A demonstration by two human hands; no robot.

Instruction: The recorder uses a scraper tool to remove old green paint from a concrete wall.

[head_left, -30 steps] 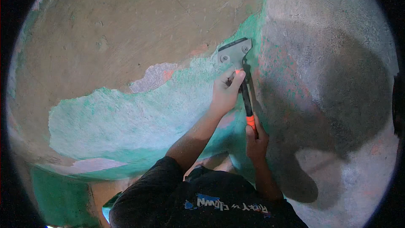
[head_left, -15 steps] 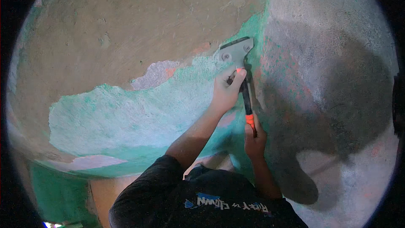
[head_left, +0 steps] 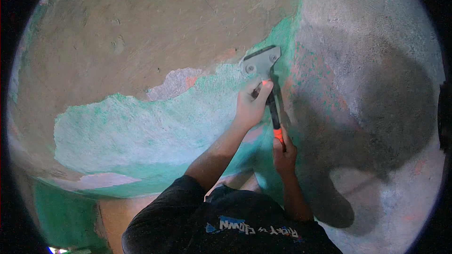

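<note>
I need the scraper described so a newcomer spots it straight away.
Look where the patchy brown-and-green wall meets the greyish wall on the right. Just left of that join, the left hand and right hand grip the scraper. Its wide grey head and bright orange bands set it apart from the flaking paint around it.

One fisheye looks down from the wearer's head at the nearby patchy wall.
</note>
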